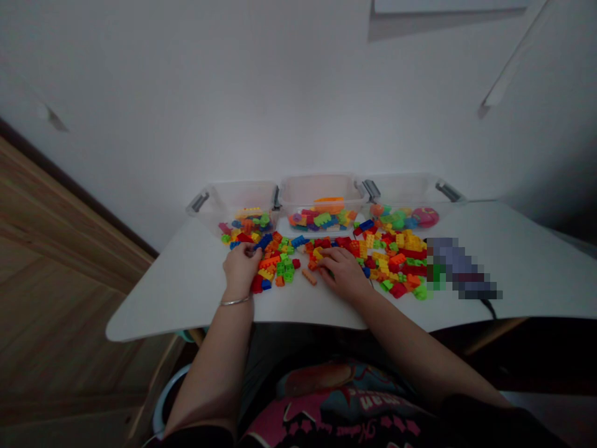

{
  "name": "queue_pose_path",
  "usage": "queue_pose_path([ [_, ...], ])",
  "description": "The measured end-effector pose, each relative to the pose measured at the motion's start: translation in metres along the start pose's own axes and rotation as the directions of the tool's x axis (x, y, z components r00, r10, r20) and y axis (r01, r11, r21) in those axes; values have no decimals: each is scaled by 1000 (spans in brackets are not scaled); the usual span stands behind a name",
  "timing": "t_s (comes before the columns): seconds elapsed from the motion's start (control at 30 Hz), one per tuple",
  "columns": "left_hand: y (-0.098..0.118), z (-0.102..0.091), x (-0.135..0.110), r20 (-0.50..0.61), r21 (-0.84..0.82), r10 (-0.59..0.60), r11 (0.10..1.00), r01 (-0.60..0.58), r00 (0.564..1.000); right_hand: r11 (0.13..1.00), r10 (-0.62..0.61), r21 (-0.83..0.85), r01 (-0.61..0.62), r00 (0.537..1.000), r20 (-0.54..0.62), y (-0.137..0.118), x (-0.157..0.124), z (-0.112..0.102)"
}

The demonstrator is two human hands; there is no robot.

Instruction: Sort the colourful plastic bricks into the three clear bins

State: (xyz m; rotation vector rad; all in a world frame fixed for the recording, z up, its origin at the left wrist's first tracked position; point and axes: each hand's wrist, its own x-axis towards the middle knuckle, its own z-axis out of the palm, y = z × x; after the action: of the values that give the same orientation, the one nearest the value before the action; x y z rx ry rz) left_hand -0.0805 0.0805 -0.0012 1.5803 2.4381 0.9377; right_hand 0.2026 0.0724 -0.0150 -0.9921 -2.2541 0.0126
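- white table [536,280], curved near edge, person's forearms reach in over it
- 3 clear plastic bins in a row along far table edge, grey clip handles on the ends; left bin [209,202], middle bin [321,193], right bin [410,190]
- plastic building bricks [396,264], mixed colours, in a wide loose spread across table centre, just in front of bins, more bricks inside all 3 bins
- pixelated blurred patch [461,267] at right end of spread, object underneath can't be made out, dark cable [489,307] runs from it over near edge
- printed pink and dark shirt [336,404] at bottom of view, on the person
- left hand [241,269] at left side of spread, fingers bunched together, tips down on bricks, can't tell if pinching one
- right hand [344,274] on bricks mid-spread, fingers slightly spread and curved, tips on orange and red bricks, can't tell if holding any
- thin metal bracelet [236,301] on left wrist
- single orange brick [309,277] lying between hands, near front of spread, not touching either hand
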Motion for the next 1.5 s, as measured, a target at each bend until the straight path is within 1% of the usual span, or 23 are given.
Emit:
queue_pose_path([
  [0.1,-4,3,0,-82,-187,38,981,-53,996,1000,-2,-11,2,1000,-1,0,0,0],
  [0.2,-4,3,-2,-158,-291,60,951,-104,986,1000,-1,-16,1,1000,-5,1,-1,0],
  [0.27,-1,1,-4,-167,-333,33,939,-87,985,1000,-1,-13,1,1000,0,1,-1,0],
  [0.37,5,-1,-7,-143,-411,-32,911,-30,989,1000,-1,-1,1,1000,11,2,-1,1],
  [0.5,9,-4,-5,-125,-603,-131,797,30,984,1000,3,6,-3,1000,-2,1,0,2],
  [0.57,11,-8,-1,-146,-666,-167,746,28,975,1000,-1,6,1,1000,-8,1,0,1],
  [0.67,17,-19,13,-223,-677,-175,735,-23,959,1000,-4,3,4,1000,-16,-1,1,-1],
  [0.8,30,-43,44,-355,-565,-101,815,-127,929,1000,-6,4,6,1000,-9,-1,1,-3],
  [0.87,35,-54,62,-404,-491,-54,855,-167,913,1000,-2,7,2,1000,-6,-2,1,-4],
  [0.9,37,-59,70,-411,-451,-32,876,-172,911,1000,-1,8,1,1000,-4,-2,1,-4],
  [0.97,39,-66,84,-398,-333,-19,935,-125,917,1000,4,10,-4,1000,2,-2,1,-4],
  [1.03,39,-70,94,-388,-172,-32,984,-38,921,1000,11,12,-11,1000,10,-2,1,-5],
  [1.07,39,-72,98,-376,-101,-45,995,8,925,1000,14,14,-14,1000,13,-2,1,-5],
  [1.17,39,-74,105,-299,19,-99,994,110,949,1000,15,19,-15,1000,14,-2,1,-6],
  [1.23,39,-74,107,-259,76,-120,987,144,958,1000,13,21,-13,1000,10,-1,1,-6],
  [1.27,39,-74,106,-253,111,-108,984,140,961,1000,11,23,-11,1000,9,-1,1,-5],
  [1.3,40,-74,105,-252,151,-72,982,113,965,1000,10,25,-10,1000,8,-1,1,-5],
  [1.33,41,-73,103,-250,192,-12,979,62,968,1000,9,28,-9,1000,8,-1,1,-4],
  [1.4,45,-71,97,-215,282,159,955,-95,964,999,11,32,-12,1000,10,-1,1,-3],
  [1.47,52,-66,88,-124,369,316,894,-252,941,999,18,31,-19,1000,12,-1,2,-2],
  [1.5,56,-63,84,-61,409,363,859,-308,930,999,21,28,-21,1000,14,-2,2,-2],
])
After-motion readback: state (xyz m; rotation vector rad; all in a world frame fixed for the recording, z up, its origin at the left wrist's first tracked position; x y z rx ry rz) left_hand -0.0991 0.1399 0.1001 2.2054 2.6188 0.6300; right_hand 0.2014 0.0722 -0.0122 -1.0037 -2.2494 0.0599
